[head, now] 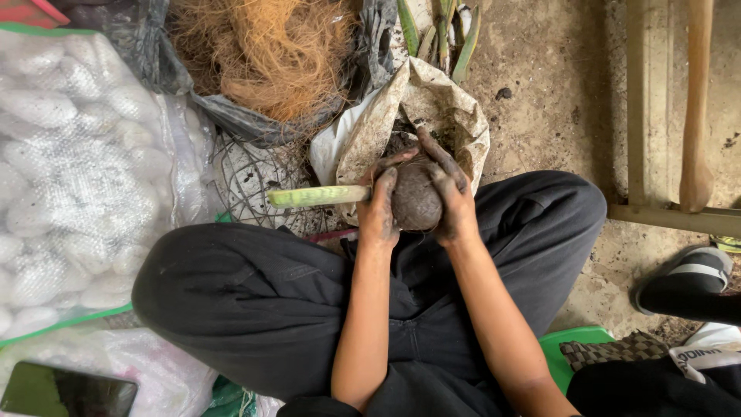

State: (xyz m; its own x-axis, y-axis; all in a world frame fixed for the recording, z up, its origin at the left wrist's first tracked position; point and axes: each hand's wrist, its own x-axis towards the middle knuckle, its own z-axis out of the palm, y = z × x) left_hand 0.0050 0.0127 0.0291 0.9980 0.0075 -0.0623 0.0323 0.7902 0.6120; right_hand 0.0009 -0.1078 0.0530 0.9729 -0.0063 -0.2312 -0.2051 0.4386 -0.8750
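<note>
Both my hands close around a dark round ball of soil (415,202) held over my lap. My left hand (378,210) cups its left side, and my right hand (449,193) wraps the top and right side. A pale green plant stem (318,196) sticks out sideways to the left from the ball, past my left hand. Just beyond the ball lies an open, dirty white sack of dark soil (432,104). My fingers are smeared with soil.
A clear bag of white pebbles (69,170) fills the left. Brown coconut fibre (266,50) sits in a dark bag at the top, with a wire basket (247,181) below it. Green leaves (444,31), a wooden frame (656,116), a phone (65,390), another person's shoe (691,274).
</note>
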